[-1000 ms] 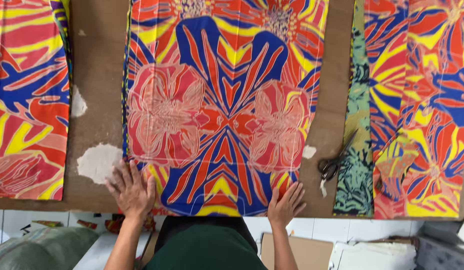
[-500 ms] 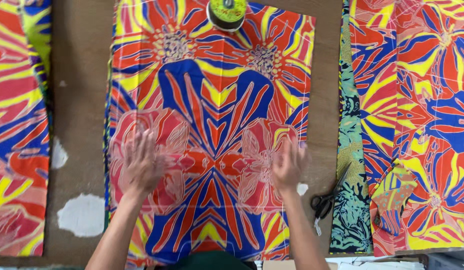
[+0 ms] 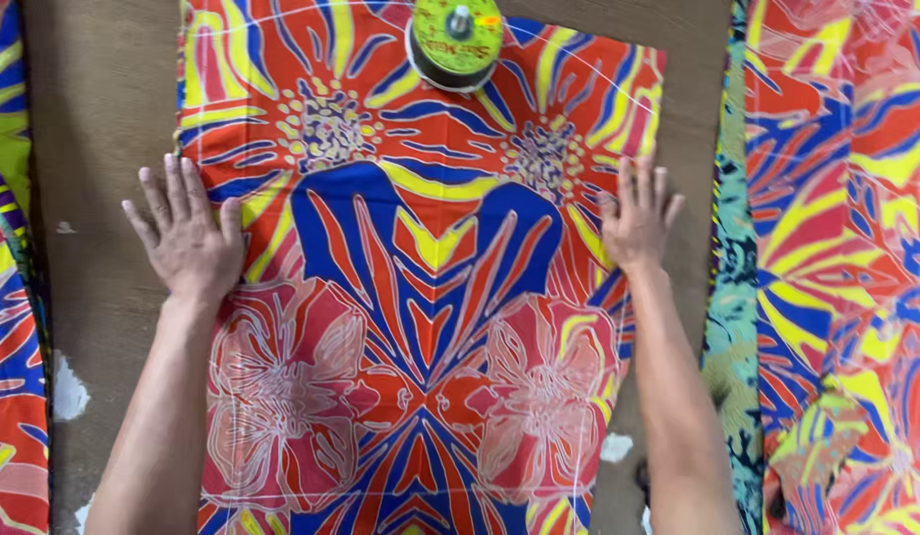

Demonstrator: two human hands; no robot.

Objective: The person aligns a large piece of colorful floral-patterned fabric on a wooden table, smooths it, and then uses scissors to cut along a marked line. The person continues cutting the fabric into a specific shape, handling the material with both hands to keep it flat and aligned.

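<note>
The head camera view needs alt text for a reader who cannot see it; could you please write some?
A person's left hand and right hand press flat on the side edges of a red, blue and yellow floral printed cloth spread on a brown worktable. A round green-topped spool sits at the cloth's far edge; similar printed fabric lies alongside.

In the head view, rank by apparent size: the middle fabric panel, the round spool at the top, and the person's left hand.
1. Middle fabric panel, by far the largest.
2. Left hand, flat on the panel's left edge.
3. Round spool, partly cut off by the frame edge, so its rank below the hand is unsure.
</note>
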